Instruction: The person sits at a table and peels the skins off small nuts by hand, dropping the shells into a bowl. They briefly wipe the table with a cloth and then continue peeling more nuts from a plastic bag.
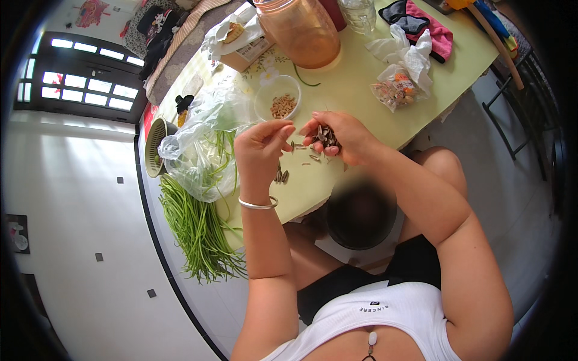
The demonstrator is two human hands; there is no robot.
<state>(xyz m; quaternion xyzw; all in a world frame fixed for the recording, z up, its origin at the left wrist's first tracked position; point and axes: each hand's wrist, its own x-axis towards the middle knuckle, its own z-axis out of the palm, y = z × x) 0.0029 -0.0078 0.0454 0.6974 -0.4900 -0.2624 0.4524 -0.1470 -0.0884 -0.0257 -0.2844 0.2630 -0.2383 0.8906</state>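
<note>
Over the table, my right hand [352, 139] curls its fingers around a small heap of striped sunflower seeds [326, 138] in the palm. Close by on its left, my left hand [262, 141] has thumb and fingertips pinched together; whatever lies between them is too small to make out. Just beyond both hands stands a clear plastic bowl [298, 90] with pale shelled kernels [282, 107] in it. Loose seeds and husks [315, 159] are scattered on the tabletop beneath my hands, and a few more seeds [282, 177] lie beside my left wrist.
Long green stems [195, 231] hang over the table's left edge beside a clear plastic bag [211, 174] and a basket [155, 135]. A big amber jar [304, 36] stands at the back; a snack bag [394, 89] lies right. A blurred dark round shape [361, 216] is below the table edge.
</note>
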